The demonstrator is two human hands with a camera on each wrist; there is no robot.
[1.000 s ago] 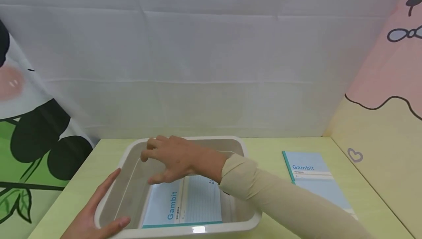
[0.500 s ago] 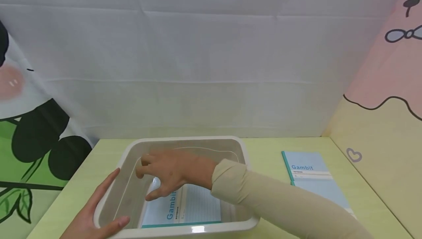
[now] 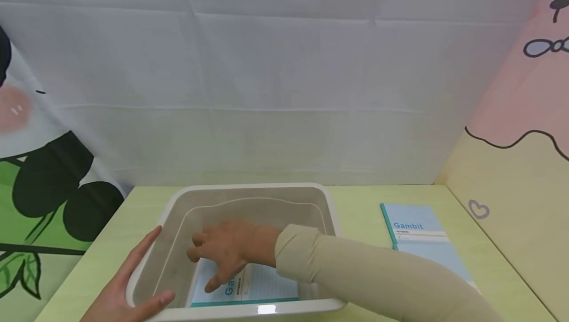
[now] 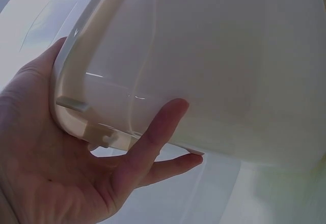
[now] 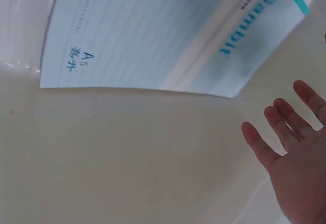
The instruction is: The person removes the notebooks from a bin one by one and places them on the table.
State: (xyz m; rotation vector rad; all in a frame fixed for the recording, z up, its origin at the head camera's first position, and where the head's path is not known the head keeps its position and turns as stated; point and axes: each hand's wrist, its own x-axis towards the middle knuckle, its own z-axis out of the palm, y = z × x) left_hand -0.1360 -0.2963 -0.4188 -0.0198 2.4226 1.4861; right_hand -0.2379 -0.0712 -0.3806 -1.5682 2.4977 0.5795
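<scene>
A pale grey plastic storage bin point(image 3: 258, 307) stands on the table with a light blue Gambit notebook point(image 3: 275, 282) lying flat in it, teal spine toward the near rim. My left hand point(image 3: 120, 285) grips the bin's near left corner, thumb over the rim. In the left wrist view, fingers point(image 4: 158, 132) of that hand lie along the outer wall. Over the notebook's left part, inside the bin, hovers my right hand point(image 3: 231, 250), fingers spread and holding nothing. The right wrist view shows the notebook's cover point(image 5: 153, 40) apart from the right hand point(image 5: 300, 168).
Two more light blue notebooks point(image 3: 420, 233) lie overlapping on the pale yellow-green table point(image 3: 360, 203), right of the bin; my right sleeve point(image 3: 364, 272) covers part of them. A white cloth point(image 3: 284, 90) hangs behind, and printed panels flank both sides.
My right hand has come lower and nearer to me inside the bin, over the notebook. The left hand and the bin stay where they were.
</scene>
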